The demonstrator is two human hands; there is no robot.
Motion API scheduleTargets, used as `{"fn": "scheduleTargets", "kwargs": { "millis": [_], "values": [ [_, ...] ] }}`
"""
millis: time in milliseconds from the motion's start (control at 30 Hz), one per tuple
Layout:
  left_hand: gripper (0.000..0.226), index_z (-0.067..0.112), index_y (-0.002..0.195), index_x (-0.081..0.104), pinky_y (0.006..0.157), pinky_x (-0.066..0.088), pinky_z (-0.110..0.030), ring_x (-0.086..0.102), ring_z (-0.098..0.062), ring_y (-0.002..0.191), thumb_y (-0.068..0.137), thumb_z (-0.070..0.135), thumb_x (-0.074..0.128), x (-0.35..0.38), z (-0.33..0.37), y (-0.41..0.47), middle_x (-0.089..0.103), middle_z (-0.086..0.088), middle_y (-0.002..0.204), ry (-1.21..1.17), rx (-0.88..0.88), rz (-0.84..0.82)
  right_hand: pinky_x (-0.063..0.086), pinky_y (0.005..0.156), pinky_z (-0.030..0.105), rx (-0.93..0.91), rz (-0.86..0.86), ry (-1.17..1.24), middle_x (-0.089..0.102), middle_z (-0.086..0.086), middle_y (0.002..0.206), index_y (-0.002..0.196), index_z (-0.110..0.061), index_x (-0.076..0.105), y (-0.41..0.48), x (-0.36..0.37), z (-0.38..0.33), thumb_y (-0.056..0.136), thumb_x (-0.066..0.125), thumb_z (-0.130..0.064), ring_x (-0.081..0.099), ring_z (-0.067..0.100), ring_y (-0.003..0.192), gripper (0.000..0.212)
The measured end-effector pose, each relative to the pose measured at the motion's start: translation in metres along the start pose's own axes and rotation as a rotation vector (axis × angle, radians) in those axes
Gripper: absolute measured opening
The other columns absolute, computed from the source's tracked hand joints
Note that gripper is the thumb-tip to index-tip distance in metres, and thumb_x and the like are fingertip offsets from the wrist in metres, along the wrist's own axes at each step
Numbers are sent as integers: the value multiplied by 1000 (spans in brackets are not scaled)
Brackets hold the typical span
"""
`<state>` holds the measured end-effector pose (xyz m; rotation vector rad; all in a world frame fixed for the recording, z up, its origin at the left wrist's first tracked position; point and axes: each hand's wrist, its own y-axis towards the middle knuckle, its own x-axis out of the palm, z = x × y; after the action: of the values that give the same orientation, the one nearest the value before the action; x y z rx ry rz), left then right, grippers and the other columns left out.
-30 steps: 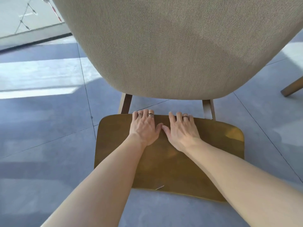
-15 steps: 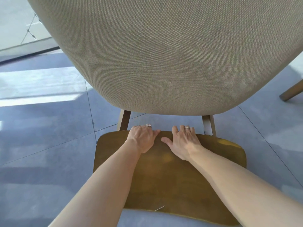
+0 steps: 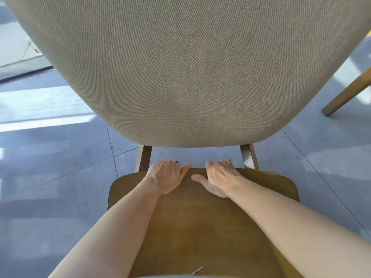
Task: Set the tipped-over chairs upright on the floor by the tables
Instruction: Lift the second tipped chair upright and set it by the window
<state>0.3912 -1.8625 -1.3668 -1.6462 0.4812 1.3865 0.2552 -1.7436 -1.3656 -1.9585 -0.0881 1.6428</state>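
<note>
- A chair (image 3: 190, 217) is filling the middle of the frame: its wooden panel (image 3: 200, 221) is lying across the lower centre, and its beige fabric shell (image 3: 186, 73) is looming over the whole upper half.
- The panel's far edge is being gripped by both hands side by side at centre frame; the left hand (image 3: 165, 176) and the right hand (image 3: 219, 177) are resting palm-down with the fingers (image 3: 217, 164) curled over the edge, so they are closed onto the chair, though the tips are hidden behind the wood.
- Whether all the legs are being borne by the grey floor (image 3: 60, 167) cannot be told; only two wooden struts (image 3: 144, 157) are being shown under the shell.
- A slip is being risked: only the thin edge of smooth wood is being held, and the hands are set close together, so the chair could be twisted or dropped if its weight is shifted sideways.
- Fingers could be pinched between the panel edge and the shell if the gap is closed.
- Another wooden leg (image 3: 347, 93) is standing at the right edge, well apart; it could be struck if the chair is swung that way.
- The forward view is being blocked by the shell, so the landing place is being judged blind.
</note>
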Motion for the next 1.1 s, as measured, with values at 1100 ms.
{"fn": "scheduleTargets", "kwargs": {
  "millis": [1100],
  "values": [
    [67,8,138,46,104,31,-40,44,-30,129,99,55,17,-206,8,-132,48,-19,139,30,-86,-53,33,106,43,117,-55,-28,39,16,148,140,-6,45,-147,-211,-59,98,8,-58,40,32,132,76]
  ]
}}
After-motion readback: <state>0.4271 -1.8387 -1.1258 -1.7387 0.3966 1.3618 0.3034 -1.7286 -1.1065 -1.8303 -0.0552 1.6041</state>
